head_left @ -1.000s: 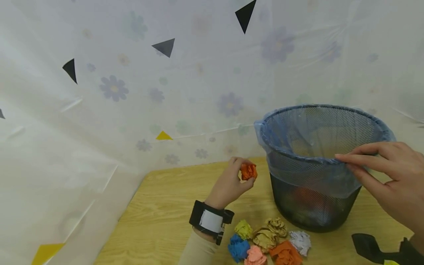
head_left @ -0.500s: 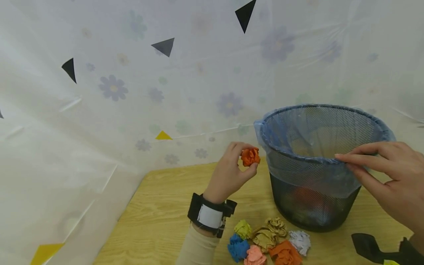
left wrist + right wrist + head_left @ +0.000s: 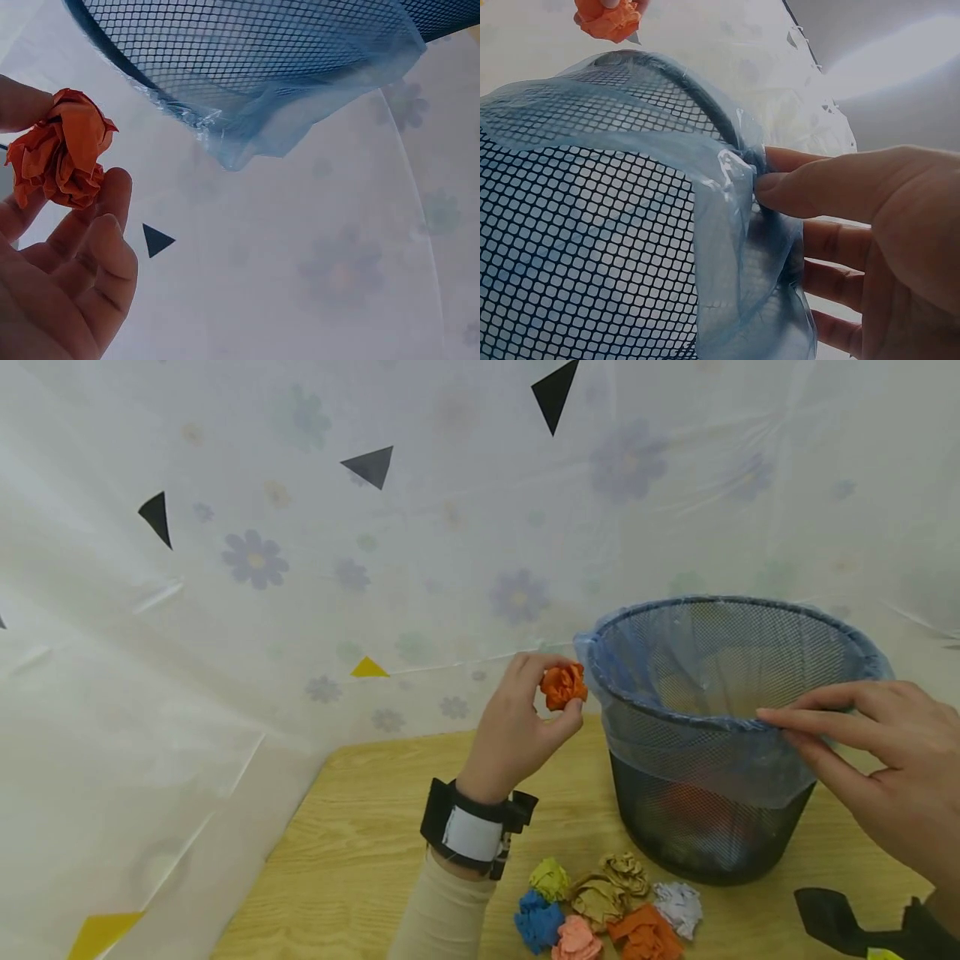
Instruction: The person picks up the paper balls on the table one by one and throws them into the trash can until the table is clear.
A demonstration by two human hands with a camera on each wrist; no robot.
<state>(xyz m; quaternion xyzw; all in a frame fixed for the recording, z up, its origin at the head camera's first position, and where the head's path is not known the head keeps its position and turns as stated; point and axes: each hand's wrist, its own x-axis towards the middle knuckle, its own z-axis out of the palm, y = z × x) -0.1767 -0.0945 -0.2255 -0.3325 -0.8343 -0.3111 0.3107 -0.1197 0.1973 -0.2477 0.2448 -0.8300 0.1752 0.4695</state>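
Between thumb and fingers my left hand [image 3: 513, 727] pinches a crumpled orange paper ball [image 3: 563, 686], held up just left of the bin's rim. The same paper ball [image 3: 61, 150] shows in the left wrist view, close beside the lined rim. A black mesh wastebasket [image 3: 712, 827] stands upright with a blue plastic bag [image 3: 660, 747] folded over its rim. At the near right of that rim my right hand [image 3: 888, 743] pinches the edge and liner. In the right wrist view the thumb [image 3: 817, 184] presses on the bag, with the fingers behind it.
In front of the bin lie several crumpled paper balls: yellow [image 3: 550, 879], blue [image 3: 537, 921], pink [image 3: 577, 938], tan [image 3: 598, 899], orange [image 3: 646, 933] and white [image 3: 678, 908]. The wooden table [image 3: 360, 843] meets a flowered plastic sheet [image 3: 450, 568] at the back. Reddish shapes show through the mesh.
My left hand has risen with the orange paper ball, from near the tabletop to about the height of the bin's rim. The right hand has stayed on the rim.
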